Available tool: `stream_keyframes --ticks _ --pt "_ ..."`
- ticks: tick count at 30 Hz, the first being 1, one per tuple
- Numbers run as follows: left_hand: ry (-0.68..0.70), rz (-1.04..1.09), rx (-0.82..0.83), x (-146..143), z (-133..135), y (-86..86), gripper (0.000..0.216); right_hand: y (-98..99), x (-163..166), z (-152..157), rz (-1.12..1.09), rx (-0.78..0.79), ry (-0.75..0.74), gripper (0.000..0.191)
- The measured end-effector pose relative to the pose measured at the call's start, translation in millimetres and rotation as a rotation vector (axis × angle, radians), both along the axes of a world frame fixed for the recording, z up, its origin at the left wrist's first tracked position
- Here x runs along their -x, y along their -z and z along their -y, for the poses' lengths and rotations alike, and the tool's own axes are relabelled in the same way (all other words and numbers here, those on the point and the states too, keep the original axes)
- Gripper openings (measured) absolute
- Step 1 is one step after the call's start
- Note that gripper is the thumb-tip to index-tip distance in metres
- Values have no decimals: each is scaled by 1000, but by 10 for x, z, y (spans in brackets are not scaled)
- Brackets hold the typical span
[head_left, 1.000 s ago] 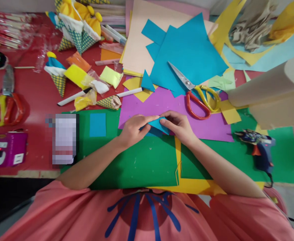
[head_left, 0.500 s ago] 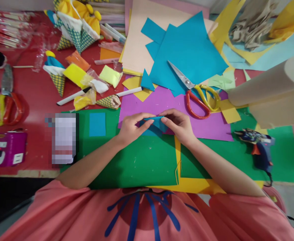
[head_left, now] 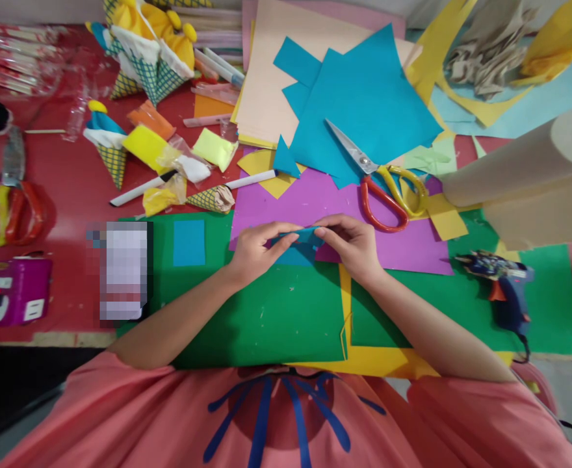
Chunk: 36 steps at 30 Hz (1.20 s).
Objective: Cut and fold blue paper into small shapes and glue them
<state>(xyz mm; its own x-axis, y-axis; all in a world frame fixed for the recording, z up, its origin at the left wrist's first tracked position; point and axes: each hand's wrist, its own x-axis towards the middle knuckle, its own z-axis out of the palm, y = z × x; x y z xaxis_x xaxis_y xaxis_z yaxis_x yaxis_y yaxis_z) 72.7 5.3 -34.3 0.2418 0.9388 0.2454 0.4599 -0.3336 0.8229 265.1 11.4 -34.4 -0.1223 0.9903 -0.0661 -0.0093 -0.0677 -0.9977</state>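
Observation:
A small blue paper piece (head_left: 304,236) is pinched between both hands above the seam of the purple sheet (head_left: 413,244) and the green sheet (head_left: 276,312). My left hand (head_left: 257,250) grips its left end with thumb and fingers. My right hand (head_left: 349,244) pinches its right end. The paper looks folded or curled nearly edge-on. A small blue rectangle (head_left: 189,242) lies flat on the green sheet to the left.
Red-and-yellow scissors (head_left: 383,185) lie on large blue paper (head_left: 364,97) behind the hands. A glue gun (head_left: 503,286) rests at the right, a paper roll (head_left: 524,175) above it. Paper cones (head_left: 113,153), pens, a second pair of scissors (head_left: 8,201) and a purple box (head_left: 10,289) crowd the left.
The blue piece lay as a flat triangle a second ago; both hands have since folded or rolled it up so it shows edge-on. The hands stayed in place.

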Motion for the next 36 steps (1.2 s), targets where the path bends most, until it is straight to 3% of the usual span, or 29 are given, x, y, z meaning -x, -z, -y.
stream_keyframes --ticks 11,20,24,30,36 --pt "26 13 74 -3 10 -26 24 -16 -7 -6 -4 2 -28 19" --pt "41 137 199 -17 1 -38 22 -15 -14 -30 10 -84 -64 19" --pt "53 104 172 -22 2 -37 18 14 -21 -27 82 -108 -99 17" --pt "139 -93 -16 -22 -13 -62 12 -4 -24 -14 118 -117 -166 15" --pt "129 -64 -30 -22 -19 -85 16 -9 -16 -19 60 -119 -144 17"
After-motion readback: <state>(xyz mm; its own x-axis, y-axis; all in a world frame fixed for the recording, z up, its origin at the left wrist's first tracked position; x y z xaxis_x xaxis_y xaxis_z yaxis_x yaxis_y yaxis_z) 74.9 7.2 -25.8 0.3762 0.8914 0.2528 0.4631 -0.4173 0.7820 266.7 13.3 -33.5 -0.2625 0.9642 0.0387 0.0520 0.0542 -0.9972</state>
